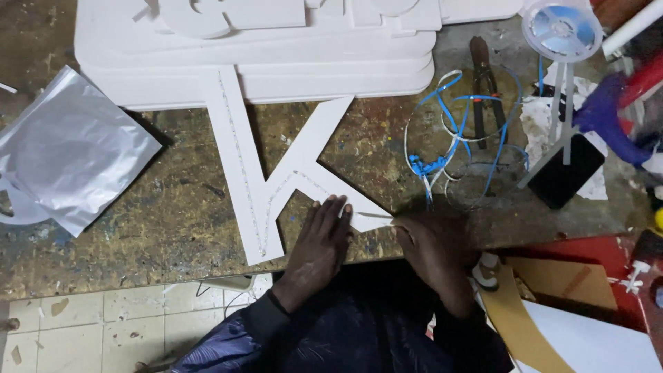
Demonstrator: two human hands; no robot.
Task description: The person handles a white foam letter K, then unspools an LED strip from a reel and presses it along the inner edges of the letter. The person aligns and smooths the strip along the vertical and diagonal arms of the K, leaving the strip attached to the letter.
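Head view: both hands at the near edge of the worn workbench.
Left hand: open, fingers flat, pressing the lower leg of the white letter K.
Right hand: pinching the end of a thin strip lying on that leg.
Method: best to keep the strip taut and press it down evenly.
Beyond: coiled blue-and-white strip, pliers, spool, stacked white letters, silver foil bag.
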